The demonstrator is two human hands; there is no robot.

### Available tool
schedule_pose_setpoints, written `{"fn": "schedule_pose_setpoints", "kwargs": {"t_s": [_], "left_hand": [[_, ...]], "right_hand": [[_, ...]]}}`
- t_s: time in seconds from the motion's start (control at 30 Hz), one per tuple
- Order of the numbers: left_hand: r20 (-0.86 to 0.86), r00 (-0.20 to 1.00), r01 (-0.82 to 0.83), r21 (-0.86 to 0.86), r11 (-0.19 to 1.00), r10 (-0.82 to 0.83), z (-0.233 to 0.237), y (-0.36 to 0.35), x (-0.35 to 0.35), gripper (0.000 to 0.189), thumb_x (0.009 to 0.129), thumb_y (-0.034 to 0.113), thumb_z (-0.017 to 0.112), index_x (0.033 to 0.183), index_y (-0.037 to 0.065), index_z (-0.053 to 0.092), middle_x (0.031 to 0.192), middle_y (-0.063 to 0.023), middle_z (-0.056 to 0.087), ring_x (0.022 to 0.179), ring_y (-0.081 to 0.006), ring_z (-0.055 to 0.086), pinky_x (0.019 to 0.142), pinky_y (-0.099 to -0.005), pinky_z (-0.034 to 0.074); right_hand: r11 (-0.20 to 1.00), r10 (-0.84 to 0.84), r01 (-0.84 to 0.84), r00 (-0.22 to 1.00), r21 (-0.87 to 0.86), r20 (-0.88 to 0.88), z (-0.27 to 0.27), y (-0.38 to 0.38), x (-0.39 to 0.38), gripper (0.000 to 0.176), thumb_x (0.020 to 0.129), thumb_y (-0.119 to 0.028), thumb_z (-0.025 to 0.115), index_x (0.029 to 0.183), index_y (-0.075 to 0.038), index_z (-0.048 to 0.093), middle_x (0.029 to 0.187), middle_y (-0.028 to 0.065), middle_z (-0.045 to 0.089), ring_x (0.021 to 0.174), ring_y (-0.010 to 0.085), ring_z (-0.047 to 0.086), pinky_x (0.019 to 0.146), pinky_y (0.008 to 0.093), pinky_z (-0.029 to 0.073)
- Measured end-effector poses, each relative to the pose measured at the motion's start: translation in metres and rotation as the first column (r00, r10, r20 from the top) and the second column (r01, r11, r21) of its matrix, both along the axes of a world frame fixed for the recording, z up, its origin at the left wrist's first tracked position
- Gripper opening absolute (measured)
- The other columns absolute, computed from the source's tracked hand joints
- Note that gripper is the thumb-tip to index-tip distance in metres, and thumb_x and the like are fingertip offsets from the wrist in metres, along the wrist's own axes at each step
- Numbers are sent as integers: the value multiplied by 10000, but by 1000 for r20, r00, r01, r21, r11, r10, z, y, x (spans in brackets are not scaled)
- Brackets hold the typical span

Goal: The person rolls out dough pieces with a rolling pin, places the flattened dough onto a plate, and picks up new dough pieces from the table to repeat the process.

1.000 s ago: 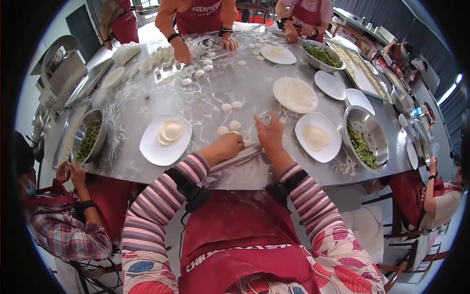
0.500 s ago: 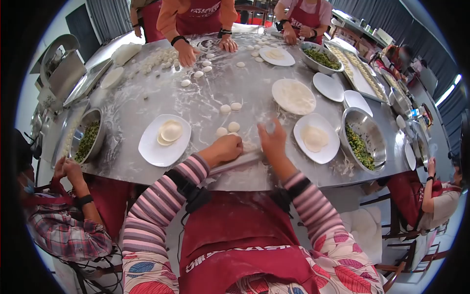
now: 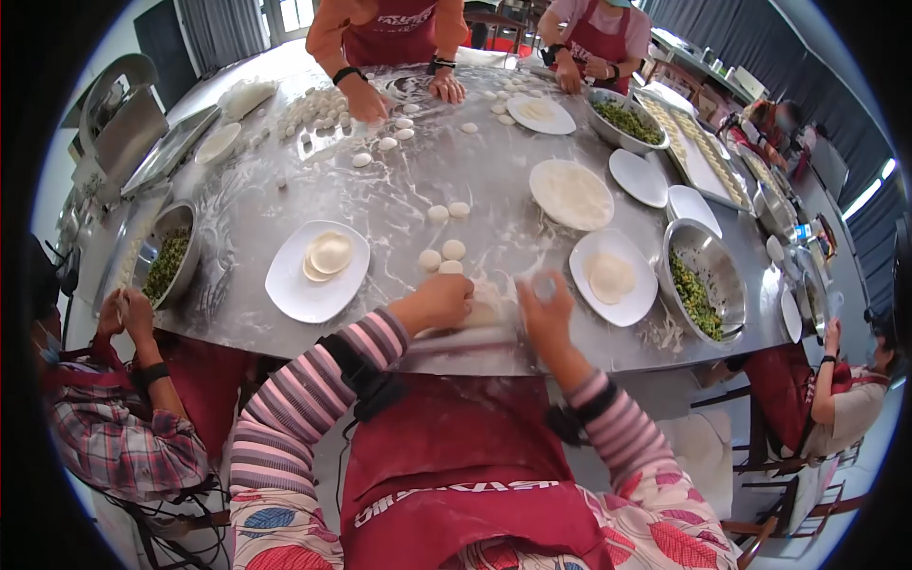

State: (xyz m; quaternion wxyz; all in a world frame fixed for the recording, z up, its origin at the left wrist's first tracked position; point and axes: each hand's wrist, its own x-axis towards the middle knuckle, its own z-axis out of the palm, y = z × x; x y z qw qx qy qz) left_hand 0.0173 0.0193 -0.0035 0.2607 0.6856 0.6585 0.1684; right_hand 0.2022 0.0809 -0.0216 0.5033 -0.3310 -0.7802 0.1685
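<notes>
My left hand (image 3: 438, 304) is closed, its curled fingertips at the edge of a flat dough wrapper (image 3: 486, 314) on the floured table. A rolling pin (image 3: 465, 339), blurred, lies across the near side of the wrapper. At the pin's right end, the lower palm of my right hand (image 3: 548, 318) rests by it. Those fingers are raised and bent, with a gap between thumb and forefinger. Just beyond my left hand sit several small dough rounds (image 3: 430, 259). Left of my hands is a white plate (image 3: 294, 297) with rolled wrappers; another plate (image 3: 622, 309) with wrappers is on the right.
Steel bowls of green filling stand at right (image 3: 736, 275), left (image 3: 190, 261) and far right (image 3: 622, 119). A large floured plate (image 3: 570, 195) lies ahead. Across the table, a person's hands (image 3: 366, 100) work among dough pieces. Other people sit at both sides.
The rolling pin has come nearer to me, uncovering more of the wrapper. My right hand has moved back and slightly right. My left hand stays nearly in place.
</notes>
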Motion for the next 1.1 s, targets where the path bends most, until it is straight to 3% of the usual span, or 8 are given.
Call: {"fn": "schedule_pose_setpoints", "kwargs": {"t_s": [0.13, 0.23, 0.5, 0.6, 0.63, 0.93, 1.03, 1.1], "left_hand": [[195, 978, -63, -52, 997, 72, -5, -11, -8, 133, 725, 109, 563, 783, -11, 568, 721, -183, 593, 723, -317, 588, 649, -376, 449], [117, 993, -20, -34, 999, 24, 0, -4, -6, 139, 727, 110, 561, 793, -13, 571, 722, -182, 594, 730, -312, 592, 656, -381, 450], [173, 981, -92, 15, 996, 88, -8, 0, -8, 210, 753, 171, 528, 812, -18, 600, 824, -220, 608, 797, -364, 584, 695, -404, 456], [294, 954, -22, -123, 992, 57, -4, -11, -8, 213, 756, 182, 524, 813, -6, 607, 815, -214, 612, 796, -362, 586, 698, -404, 454], [285, 957, -8, -134, 991, 46, -4, -11, -5, 213, 756, 182, 524, 813, -6, 607, 815, -214, 612, 796, -362, 586, 698, -404, 454], [139, 988, -70, 26, 997, 65, -12, 2, -9, 150, 758, 137, 521, 786, 10, 594, 782, -191, 609, 753, -345, 594, 691, -397, 456], [375, 903, -123, -239, 963, 209, -8, -12, -10, 146, 755, 140, 525, 786, 16, 596, 784, -193, 608, 740, -335, 596, 683, -394, 456], [332, 933, -112, -94, 989, 137, -5, -8, -3, 144, 742, 139, 540, 790, 15, 596, 777, -191, 608, 734, -329, 595, 674, -396, 458]], "right_hand": [[848, 43, -150, 975, -508, -217, -3, -28, 19, 214, 709, -105, 684, 816, -14, 524, 660, 170, 574, 614, 299, 588, 564, 351, 444], [994, -108, 107, 993, -34, -53, 1, 20, -31, 263, 723, -160, 672, 870, 6, 531, 638, 183, 567, 613, 364, 557, 553, 402, 425], [846, 14, -105, 984, -522, -176, -10, -21, 20, 233, 706, -178, 700, 801, -32, 544, 654, 132, 568, 617, 283, 569, 586, 392, 434], [918, 15, -72, 989, -389, -148, -3, -20, 15, 235, 702, -178, 704, 801, -30, 551, 640, 133, 558, 596, 273, 562, 565, 409, 425], [999, -24, 22, 998, -35, -65, -1, -6, -1, 245, 706, -174, 697, 817, -20, 542, 611, 154, 551, 573, 311, 551, 553, 424, 414], [996, -18, 14, 999, -89, -47, -2, -21, 14, 236, 714, -141, 677, 819, -12, 510, 611, 179, 551, 542, 359, 545, 490, 395, 406], [887, 50, -149, 972, -437, -229, -15, -32, 21, 242, 707, -135, 684, 823, -18, 508, 613, 179, 552, 546, 362, 539, 492, 389, 404], [993, -85, 74, 990, -97, -116, 7, -5, -11, 243, 709, -130, 681, 838, -11, 513, 609, 189, 544, 544, 365, 533, 491, 384, 405]]}}
